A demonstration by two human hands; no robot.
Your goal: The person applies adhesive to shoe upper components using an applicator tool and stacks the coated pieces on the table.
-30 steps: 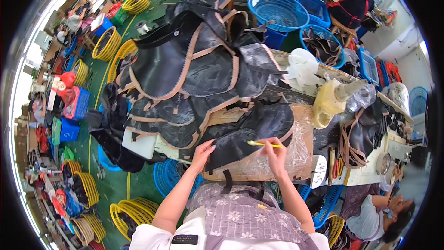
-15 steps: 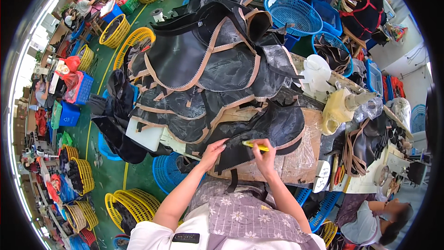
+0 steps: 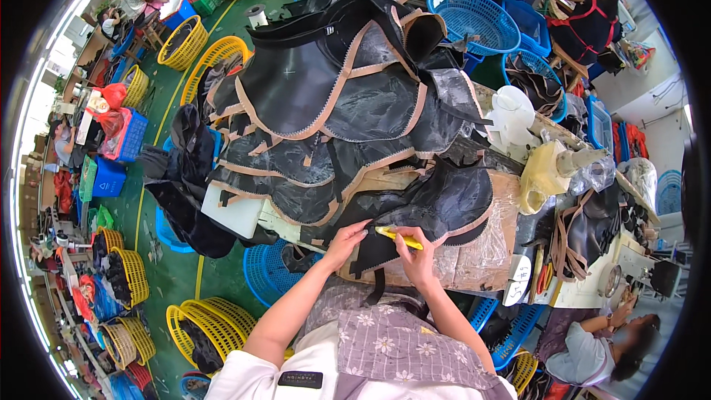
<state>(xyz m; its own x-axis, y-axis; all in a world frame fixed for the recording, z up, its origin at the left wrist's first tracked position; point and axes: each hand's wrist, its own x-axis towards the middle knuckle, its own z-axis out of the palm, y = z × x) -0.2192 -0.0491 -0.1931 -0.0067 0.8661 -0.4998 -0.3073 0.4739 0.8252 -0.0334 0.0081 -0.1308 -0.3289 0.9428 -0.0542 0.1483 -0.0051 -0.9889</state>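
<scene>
In front of me a black leather piece [image 3: 448, 204] with a tan zigzag-edged border lies on a brown board [image 3: 503, 211]. My left hand [image 3: 345, 244] is at its near left edge, fingers and thumb closed on the leather. In my right hand [image 3: 417, 258] is a slim yellow hand tool [image 3: 386, 232] with a pale tip, pointing left over the leather near my left fingertips. I cannot make out exactly what kind of tool it is. Beyond my hands rises a big pile of similar black leather pieces [image 3: 289, 92] with tan edging.
A white board [image 3: 231, 211] sticks out left of the pile. On the right stand a yellow plastic container [image 3: 543, 174] and a white tag [image 3: 516, 280]. Blue [image 3: 270, 274] and yellow baskets [image 3: 211, 326] stand on the green floor [image 3: 167, 267]. A co-worker [image 3: 592, 348] sits at the lower right.
My right hand and the yellow tool have moved left, closer to my left hand. My left hand has shifted slightly right. The whole view has moved a little.
</scene>
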